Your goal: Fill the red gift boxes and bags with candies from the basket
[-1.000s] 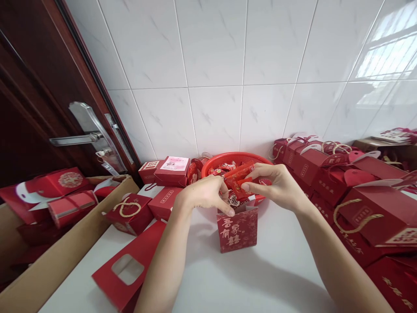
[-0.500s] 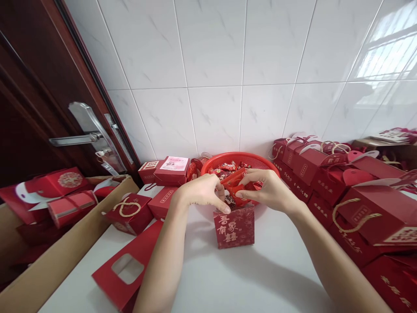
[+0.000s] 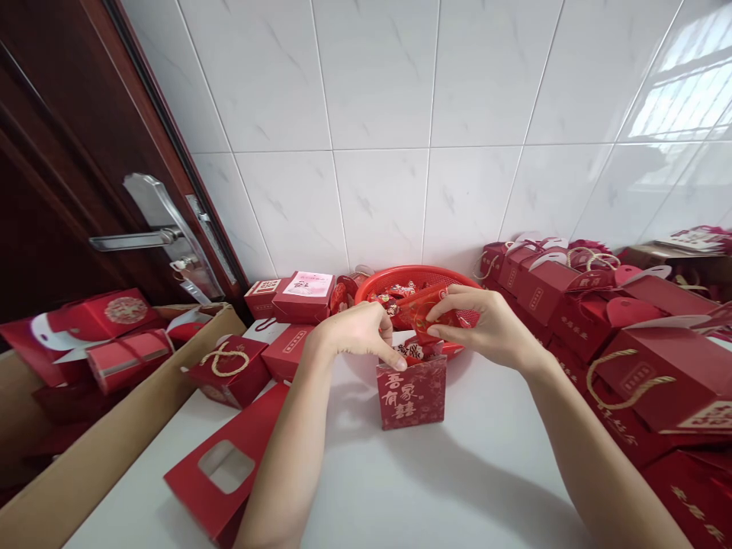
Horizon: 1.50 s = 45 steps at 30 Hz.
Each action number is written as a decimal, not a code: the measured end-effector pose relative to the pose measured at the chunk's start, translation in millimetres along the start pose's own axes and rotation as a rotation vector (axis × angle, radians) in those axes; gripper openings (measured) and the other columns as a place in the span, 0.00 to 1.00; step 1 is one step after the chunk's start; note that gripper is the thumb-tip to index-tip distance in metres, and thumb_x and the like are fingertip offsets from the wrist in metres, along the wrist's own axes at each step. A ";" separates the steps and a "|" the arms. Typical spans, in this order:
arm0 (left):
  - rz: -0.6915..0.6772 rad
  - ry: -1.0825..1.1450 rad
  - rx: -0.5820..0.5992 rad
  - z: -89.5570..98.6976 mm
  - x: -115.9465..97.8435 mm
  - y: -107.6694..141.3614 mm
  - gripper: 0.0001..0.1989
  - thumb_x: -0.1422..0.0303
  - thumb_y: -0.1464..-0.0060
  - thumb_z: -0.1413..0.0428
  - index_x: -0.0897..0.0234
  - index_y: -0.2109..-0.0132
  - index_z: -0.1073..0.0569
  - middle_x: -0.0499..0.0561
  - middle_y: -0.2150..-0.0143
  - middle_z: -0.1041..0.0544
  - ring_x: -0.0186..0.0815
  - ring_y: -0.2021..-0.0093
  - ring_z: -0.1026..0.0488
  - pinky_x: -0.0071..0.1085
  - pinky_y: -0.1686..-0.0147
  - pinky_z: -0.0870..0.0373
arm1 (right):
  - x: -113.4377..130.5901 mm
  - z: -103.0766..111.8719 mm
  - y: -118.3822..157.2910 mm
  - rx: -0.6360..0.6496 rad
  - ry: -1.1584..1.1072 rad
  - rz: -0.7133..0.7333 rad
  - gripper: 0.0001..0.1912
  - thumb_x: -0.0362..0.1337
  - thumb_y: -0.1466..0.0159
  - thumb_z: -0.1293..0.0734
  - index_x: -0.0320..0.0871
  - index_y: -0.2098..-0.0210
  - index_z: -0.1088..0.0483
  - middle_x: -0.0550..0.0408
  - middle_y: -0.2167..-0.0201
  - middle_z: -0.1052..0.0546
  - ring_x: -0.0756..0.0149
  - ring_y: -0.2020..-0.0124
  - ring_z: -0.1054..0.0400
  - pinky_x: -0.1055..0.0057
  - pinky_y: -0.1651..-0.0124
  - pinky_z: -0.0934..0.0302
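Observation:
A small dark red gift box [image 3: 412,396] with gold characters stands upright on the white table, its top open and wrapped sweets [image 3: 412,350] showing inside. My left hand [image 3: 361,332] pinches the box's upper left edge, thumb on the front and fingers behind. Above the opening, my right hand [image 3: 479,320] is closed on a red see-through packet [image 3: 420,314], its left end tilted toward my left hand. What is inside the packet is unclear. Right behind the box sits a red plastic basket [image 3: 394,274] with wrapped sweets in it.
Stacked red gift boxes [image 3: 549,293] with rope handles line the right side. At left are a cardboard carton [image 3: 142,381] of red boxes and a flat red box with a window [image 3: 200,488]. A tiled wall [image 3: 377,191] closes off the back; a dark door [image 3: 85,137] stands left.
My right hand has moved slightly right with the red packet, drawing it away from my left hand. More of the sweets in the box opening shows. My left hand stays on the box.

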<state>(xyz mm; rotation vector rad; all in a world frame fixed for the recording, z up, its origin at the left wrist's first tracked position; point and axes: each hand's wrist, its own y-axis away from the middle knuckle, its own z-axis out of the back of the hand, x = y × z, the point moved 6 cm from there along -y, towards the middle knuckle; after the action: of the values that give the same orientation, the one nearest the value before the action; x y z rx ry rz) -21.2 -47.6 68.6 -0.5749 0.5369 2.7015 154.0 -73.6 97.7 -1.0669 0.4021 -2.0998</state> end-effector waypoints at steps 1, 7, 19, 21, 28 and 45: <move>0.005 -0.003 0.001 0.2 0.6 0.3 0.20 0.51 0.66 0.32 0.62 0.76 0.28 0.45 0.76 0.30 0.34 0.72 0.36 0.31 0.74 0.46 | 0.9 3.6 0.5 -0.022 0.002 -0.004 0.02 0.36 0.40 0.29 0.44 0.68 0.22 0.55 0.68 0.23 0.66 0.66 0.31 0.68 0.61 0.37; 0.007 0.002 -0.018 1.4 3.8 1.2 0.22 0.51 0.67 0.32 0.62 0.70 0.26 0.47 0.69 0.24 0.37 0.67 0.29 0.30 0.72 0.41 | 4.9 16.8 3.6 -0.086 -0.032 -0.032 0.05 0.36 0.38 0.31 0.45 0.65 0.22 0.53 0.65 0.22 0.64 0.64 0.29 0.68 0.61 0.35; -0.014 -0.065 -0.030 4.1 6.0 0.8 0.30 0.49 0.66 0.32 0.59 0.56 0.22 0.51 0.56 0.19 0.47 0.54 0.25 0.32 0.63 0.35 | 6.0 -27.7 0.1 0.239 0.047 0.032 0.13 0.26 0.37 0.38 0.44 0.64 0.22 0.53 0.65 0.21 0.66 0.65 0.30 0.70 0.63 0.38; -0.031 -0.065 -0.046 5.3 5.1 1.0 0.33 0.49 0.66 0.32 0.58 0.53 0.23 0.51 0.50 0.21 0.48 0.51 0.26 0.31 0.60 0.34 | 8.0 -30.7 1.3 0.282 0.075 0.050 0.12 0.27 0.36 0.37 0.45 0.64 0.22 0.54 0.65 0.22 0.67 0.66 0.30 0.71 0.64 0.39; -0.069 -0.035 -0.013 3.0 4.1 -1.1 0.30 0.51 0.64 0.32 0.59 0.54 0.22 0.51 0.49 0.21 0.45 0.52 0.25 0.31 0.60 0.34 | 2.0 -30.4 5.0 0.318 0.126 0.000 0.10 0.31 0.36 0.35 0.44 0.67 0.22 0.55 0.69 0.22 0.67 0.70 0.31 0.71 0.67 0.40; -0.282 -0.002 -0.160 1.9 -15.9 -10.6 0.09 0.71 0.50 0.43 0.61 0.60 0.32 0.48 0.60 0.26 0.38 0.60 0.29 0.30 0.65 0.39 | -22.8 -10.5 7.9 0.370 0.239 -0.196 0.20 0.36 0.39 0.31 0.48 0.47 0.27 0.52 0.59 0.21 0.61 0.64 0.27 0.70 0.66 0.37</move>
<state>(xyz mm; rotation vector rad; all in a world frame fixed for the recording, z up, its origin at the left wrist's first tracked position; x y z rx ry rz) -4.0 -41.2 74.2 -0.6370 0.2200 2.4879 158.1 -62.8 74.0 -0.6642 0.0133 -2.3673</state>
